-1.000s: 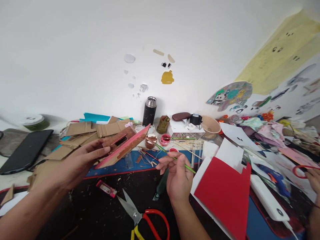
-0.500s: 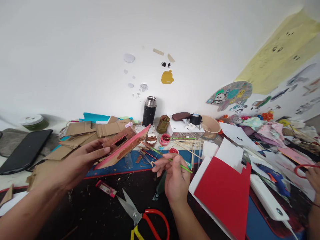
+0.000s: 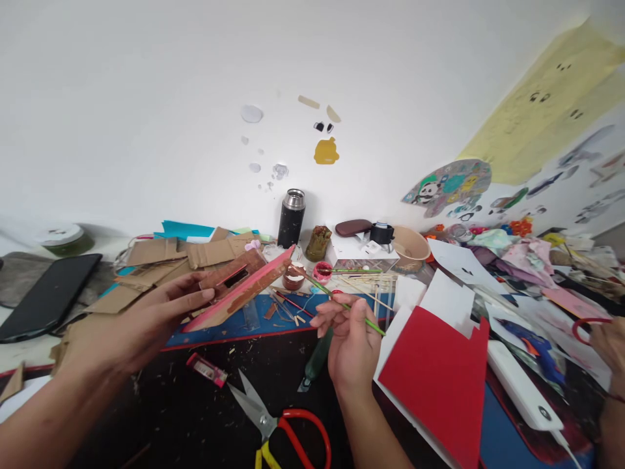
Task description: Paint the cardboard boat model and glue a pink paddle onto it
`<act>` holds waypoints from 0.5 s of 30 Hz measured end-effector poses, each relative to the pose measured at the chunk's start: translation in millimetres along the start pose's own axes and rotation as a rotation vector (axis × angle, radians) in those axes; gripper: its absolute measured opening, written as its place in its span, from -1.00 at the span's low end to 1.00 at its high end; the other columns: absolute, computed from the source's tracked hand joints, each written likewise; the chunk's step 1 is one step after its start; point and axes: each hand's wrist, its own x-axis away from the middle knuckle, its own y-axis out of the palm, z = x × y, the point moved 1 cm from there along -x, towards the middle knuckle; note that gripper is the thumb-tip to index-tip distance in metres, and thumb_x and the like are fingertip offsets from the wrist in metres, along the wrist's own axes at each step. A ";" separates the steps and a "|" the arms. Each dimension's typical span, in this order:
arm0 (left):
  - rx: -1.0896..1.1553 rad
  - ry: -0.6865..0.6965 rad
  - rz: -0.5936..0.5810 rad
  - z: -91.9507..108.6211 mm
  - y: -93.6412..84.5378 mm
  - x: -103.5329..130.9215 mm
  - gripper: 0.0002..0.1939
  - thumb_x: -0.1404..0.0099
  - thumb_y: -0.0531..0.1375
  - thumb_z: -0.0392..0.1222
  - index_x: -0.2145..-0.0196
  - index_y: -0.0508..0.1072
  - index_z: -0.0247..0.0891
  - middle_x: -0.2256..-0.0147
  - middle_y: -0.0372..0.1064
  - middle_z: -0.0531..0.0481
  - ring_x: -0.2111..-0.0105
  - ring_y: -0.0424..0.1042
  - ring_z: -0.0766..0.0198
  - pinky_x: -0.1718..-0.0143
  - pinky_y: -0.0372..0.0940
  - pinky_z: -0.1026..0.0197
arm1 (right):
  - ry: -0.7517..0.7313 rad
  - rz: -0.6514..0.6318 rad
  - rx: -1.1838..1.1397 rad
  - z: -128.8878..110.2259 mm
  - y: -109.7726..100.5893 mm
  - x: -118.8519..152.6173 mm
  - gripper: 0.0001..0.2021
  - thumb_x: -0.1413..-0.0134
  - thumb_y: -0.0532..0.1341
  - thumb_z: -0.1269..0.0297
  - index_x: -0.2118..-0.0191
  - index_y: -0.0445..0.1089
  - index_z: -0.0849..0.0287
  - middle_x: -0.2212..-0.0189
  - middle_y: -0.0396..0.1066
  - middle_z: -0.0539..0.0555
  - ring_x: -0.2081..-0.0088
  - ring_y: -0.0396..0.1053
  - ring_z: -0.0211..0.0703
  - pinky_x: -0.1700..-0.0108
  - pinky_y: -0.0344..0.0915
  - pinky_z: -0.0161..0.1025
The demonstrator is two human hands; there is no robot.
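Note:
My left hand (image 3: pixel 166 305) grips a cardboard piece (image 3: pixel 247 290) by its left end, raised above the mat. Its edges are pink, brown paint covers part of it, and a dark slot is cut through it. A green-handled paintbrush (image 3: pixel 374 325) is pinched in my right hand (image 3: pixel 352 345). The bristles point left, close to the opening of a small jar of brown paint (image 3: pixel 293 283) and the cardboard's right tip; whether they touch either, I cannot tell. Beside that jar stands a jar of red paint (image 3: pixel 322 272), with another brush (image 3: pixel 356 270) lying across it.
Scissors (image 3: pixel 264 422) lie half-spread in front, near a small pink packet (image 3: pixel 207 370) and a dark green tube (image 3: pixel 317 361). Cardboard scraps (image 3: pixel 161 251) pile up at left; a black bottle (image 3: pixel 291 221) stands behind. Red card (image 3: pixel 434 384) lies right, beyond it another person's hand (image 3: pixel 610 345).
My right hand has shifted slightly to the right, and the brush's bristle end now sits nearer the brown paint jar's opening. The left hand and the cardboard piece stay nearly still.

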 end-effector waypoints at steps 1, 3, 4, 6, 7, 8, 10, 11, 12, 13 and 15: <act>0.003 0.006 0.006 -0.2 -0.2 -0.2 -0.33 0.04 0.62 0.12 -0.04 0.70 -0.03 -0.20 0.63 -0.09 -0.13 0.65 -0.06 0.11 0.62 0.24 | -0.005 -0.003 -0.006 -0.6 0.3 0.3 -0.55 -0.35 0.33 -0.18 0.24 0.54 0.18 0.47 0.68 0.12 0.58 0.60 -0.09 0.60 0.37 -0.30; -0.002 0.013 0.021 -0.7 -0.7 -0.9 -0.31 0.04 0.62 0.13 -0.05 0.69 -0.04 -0.20 0.63 -0.10 -0.15 0.63 -0.08 0.10 0.62 0.22 | -0.015 -0.027 -0.014 -1.4 1.1 2.0 -0.55 -0.36 0.32 -0.17 0.26 0.54 0.18 0.49 0.67 0.11 0.59 0.59 -0.08 0.61 0.37 -0.29; -0.009 0.010 0.028 -0.9 -0.9 -1.3 -0.29 0.05 0.62 0.14 -0.07 0.69 -0.04 -0.19 0.64 -0.11 -0.16 0.62 -0.10 0.11 0.62 0.21 | -0.017 -0.045 -0.015 -1.5 1.4 3.1 -0.55 -0.37 0.32 -0.17 0.26 0.54 0.17 0.51 0.66 0.11 0.59 0.59 -0.07 0.61 0.36 -0.28; -0.017 -0.014 0.036 -1.5 -1.5 -2.0 -0.25 0.06 0.62 0.17 -0.09 0.67 -0.05 -0.14 0.67 -0.13 -0.15 0.62 -0.13 0.12 0.63 0.19 | -0.008 -0.078 -0.014 -1.2 2.0 5.2 -0.55 -0.38 0.31 -0.16 0.28 0.55 0.17 0.53 0.65 0.10 0.60 0.58 -0.07 0.60 0.36 -0.28; -0.017 -0.029 0.034 -1.6 -1.8 -2.4 -0.23 0.08 0.62 0.17 -0.09 0.67 -0.06 -0.10 0.68 -0.13 -0.14 0.63 -0.13 0.14 0.63 0.18 | 0.002 -0.091 -0.012 -0.9 2.1 6.0 -0.55 -0.39 0.30 -0.16 0.28 0.55 0.17 0.54 0.64 0.09 0.61 0.58 -0.07 0.60 0.36 -0.28; -0.013 -0.042 0.033 -1.6 -2.0 -2.5 -0.23 0.09 0.62 0.18 -0.08 0.66 -0.07 -0.07 0.69 -0.13 -0.13 0.63 -0.14 0.15 0.63 0.18 | 0.013 -0.098 -0.010 -0.5 2.1 6.3 -0.55 -0.39 0.31 -0.16 0.28 0.55 0.17 0.55 0.64 0.09 0.61 0.57 -0.07 0.60 0.36 -0.28; -0.007 -0.051 0.031 -1.0 -2.3 -2.4 -0.22 0.12 0.63 0.17 -0.07 0.66 -0.07 -0.05 0.70 -0.13 -0.11 0.65 -0.13 0.17 0.62 0.19 | 0.028 -0.094 -0.005 0.1 2.1 5.8 -0.55 -0.38 0.32 -0.17 0.29 0.54 0.17 0.56 0.63 0.09 0.61 0.56 -0.07 0.60 0.35 -0.28; -0.009 -0.047 0.033 -0.5 -2.4 -2.1 -0.23 0.12 0.63 0.17 -0.06 0.67 -0.07 -0.06 0.70 -0.12 -0.09 0.66 -0.11 0.17 0.62 0.19 | 0.029 -0.083 -0.003 0.2 2.0 5.0 -0.55 -0.37 0.32 -0.17 0.29 0.54 0.17 0.56 0.63 0.09 0.61 0.56 -0.08 0.60 0.35 -0.29; -0.013 -0.040 0.032 0.1 -2.3 -1.6 -0.25 0.10 0.63 0.16 -0.06 0.67 -0.07 -0.08 0.69 -0.12 -0.07 0.67 -0.09 0.16 0.62 0.20 | 0.025 -0.065 -0.003 0.2 1.9 3.9 -0.55 -0.36 0.33 -0.18 0.29 0.54 0.17 0.56 0.63 0.09 0.61 0.56 -0.08 0.60 0.35 -0.29; -0.014 -0.034 0.032 0.7 -2.1 -1.0 -0.27 0.08 0.63 0.15 -0.06 0.67 -0.07 -0.10 0.68 -0.12 -0.04 0.68 -0.07 0.16 0.62 0.20 | 0.019 -0.043 -0.004 0.1 1.7 2.6 -0.54 -0.35 0.34 -0.18 0.29 0.53 0.17 0.56 0.63 0.08 0.61 0.56 -0.08 0.60 0.35 -0.29; -0.015 -0.031 0.033 1.5 -1.8 0.2 -0.30 0.05 0.62 0.14 -0.05 0.67 -0.06 -0.12 0.68 -0.12 0.00 0.70 -0.04 0.17 0.62 0.20 | 0.009 -0.004 -0.012 -0.3 1.3 0.2 -0.55 -0.33 0.35 -0.18 0.29 0.53 0.17 0.55 0.64 0.08 0.60 0.57 -0.09 0.60 0.36 -0.30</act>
